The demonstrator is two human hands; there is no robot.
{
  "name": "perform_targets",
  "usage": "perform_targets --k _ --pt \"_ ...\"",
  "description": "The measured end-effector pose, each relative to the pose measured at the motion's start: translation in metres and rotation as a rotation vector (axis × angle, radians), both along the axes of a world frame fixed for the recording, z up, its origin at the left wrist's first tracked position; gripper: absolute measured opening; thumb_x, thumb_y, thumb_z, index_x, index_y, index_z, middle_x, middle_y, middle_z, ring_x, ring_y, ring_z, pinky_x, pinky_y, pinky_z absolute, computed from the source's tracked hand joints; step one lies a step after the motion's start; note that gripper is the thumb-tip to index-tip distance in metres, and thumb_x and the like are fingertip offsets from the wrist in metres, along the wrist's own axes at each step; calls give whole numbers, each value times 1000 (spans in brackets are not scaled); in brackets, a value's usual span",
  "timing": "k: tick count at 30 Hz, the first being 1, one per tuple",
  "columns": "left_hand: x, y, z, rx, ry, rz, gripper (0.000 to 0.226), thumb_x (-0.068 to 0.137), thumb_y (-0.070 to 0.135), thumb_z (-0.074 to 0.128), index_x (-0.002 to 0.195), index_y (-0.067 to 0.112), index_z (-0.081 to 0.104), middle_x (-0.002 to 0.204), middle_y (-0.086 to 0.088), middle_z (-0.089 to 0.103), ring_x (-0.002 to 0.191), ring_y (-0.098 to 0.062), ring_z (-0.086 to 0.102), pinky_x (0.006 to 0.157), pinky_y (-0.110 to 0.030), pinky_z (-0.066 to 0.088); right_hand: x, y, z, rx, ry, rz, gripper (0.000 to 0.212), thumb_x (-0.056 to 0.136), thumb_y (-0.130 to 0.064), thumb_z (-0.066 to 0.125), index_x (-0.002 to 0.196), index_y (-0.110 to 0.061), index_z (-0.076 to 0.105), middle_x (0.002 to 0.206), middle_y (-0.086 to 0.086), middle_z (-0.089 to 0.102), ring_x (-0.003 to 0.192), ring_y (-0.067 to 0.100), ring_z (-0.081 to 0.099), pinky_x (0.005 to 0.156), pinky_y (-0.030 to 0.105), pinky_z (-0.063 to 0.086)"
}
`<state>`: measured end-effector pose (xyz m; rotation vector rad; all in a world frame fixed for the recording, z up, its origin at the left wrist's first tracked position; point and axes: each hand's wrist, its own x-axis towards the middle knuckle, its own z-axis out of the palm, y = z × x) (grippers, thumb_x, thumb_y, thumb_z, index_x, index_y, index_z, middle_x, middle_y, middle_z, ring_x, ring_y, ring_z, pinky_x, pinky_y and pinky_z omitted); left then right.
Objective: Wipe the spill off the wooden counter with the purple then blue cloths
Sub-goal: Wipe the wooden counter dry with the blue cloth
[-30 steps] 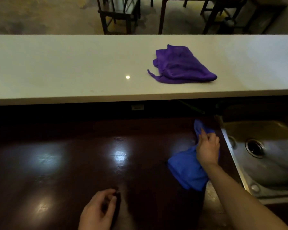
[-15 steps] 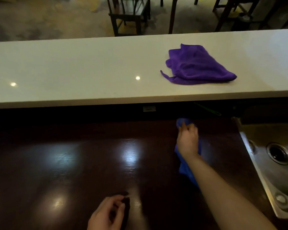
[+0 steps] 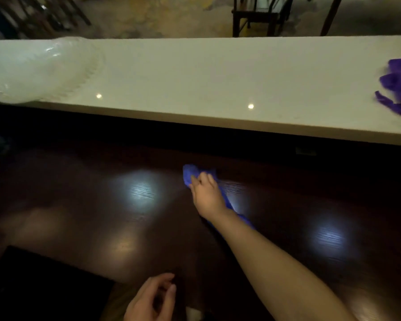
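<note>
Two hands show: the left hand [image 3: 152, 297] hovers loosely curled and empty at the counter's [image 3: 79, 205] near edge; mid-counter the right hand [image 3: 206, 193] presses down on the blue cloth [image 3: 190, 173]. The purple cloth [image 3: 397, 89] lies at the white ledge's [image 3: 218, 77] right end.

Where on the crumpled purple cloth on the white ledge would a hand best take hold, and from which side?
Judging from what shows, pinch the raised bunched folds of the crumpled purple cloth from above, reaching over the front edge of the white ledge. The piled fabric offers a ridge to pinch, while the thin tail trailing left would only drag. Most of the cloth is cut off at the frame's right edge.
</note>
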<state>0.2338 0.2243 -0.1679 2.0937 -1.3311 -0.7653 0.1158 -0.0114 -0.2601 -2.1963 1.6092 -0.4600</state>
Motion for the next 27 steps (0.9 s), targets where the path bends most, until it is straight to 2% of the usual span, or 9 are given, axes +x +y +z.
perform_targets --k 2,5,9,11,13,19,21,24,27 --pt "20 6 0 10 -16 22 43 65 5 86 72 44 70 85 28 69 55 3 64 53 -14 50 46 17 1 19 -3 149 30 101 -19 42 124 -4 56 114 20 55 110 36 48 98 44 36" --pt "43 8 2 18 -24 18 47 65 5 86 79 45 67 86 30 68 55 3 64 50 -8 46 103 52 4 67 46 385 28 100 -16 45 122 -4 56 118 21 54 114 36 47 98 45 37" --pt "54 6 -1 15 -16 33 42 66 2 85 79 38 69 86 29 68 57 -3 65 47 -9 45 119 65 8 -1 153 468 41 98 -32 48 132 -9 51 124 19 54 116 35 48 92 43 40" --pt "57 6 0 14 -7 32 35 66 2 85 80 32 73 87 29 67 58 -3 65 46 -8 44 111 57 9 -42 193 409 38 99 -25 43 134 -14 48 123 16 54 114 34 48 90 44 39" --pt "60 6 1 19 2 20 32 65 3 86 82 28 75 91 30 66 63 0 65 49 -6 45 94 41 12 -20 205 262 39 97 -20 41 135 -16 48 121 13 54 113 33 48 91 43 38" --pt "59 3 -4 30 19 -3 29 67 6 86 84 28 76 90 28 66 63 0 65 50 -11 47 -12 -8 11 -23 351 -33 50 91 -21 50 140 -19 43 118 10 54 111 30 51 91 40 40" --pt "52 0 -7 30 36 -15 31 68 7 85 84 31 75 88 27 67 60 -1 65 53 -14 50 -54 -11 8 -27 398 -132 51 92 -22 51 142 -18 42 120 13 56 111 31 52 90 40 42" --pt "36 -5 -12 23 55 -35 38 70 9 85 86 41 72 82 24 70 56 -4 68 59 -25 56 -113 -6 8 -52 388 -303 46 90 -12 56 136 -11 53 106 21 62 98 38 59 80 45 48" --pt "16 -10 -17 34 19 -129 44 67 8 86 83 46 69 84 24 70 53 -3 68 56 -23 55 -172 4 11 -22 379 -428 42 89 -10 59 131 -9 58 102 23 63 94 41 61 75 46 50"
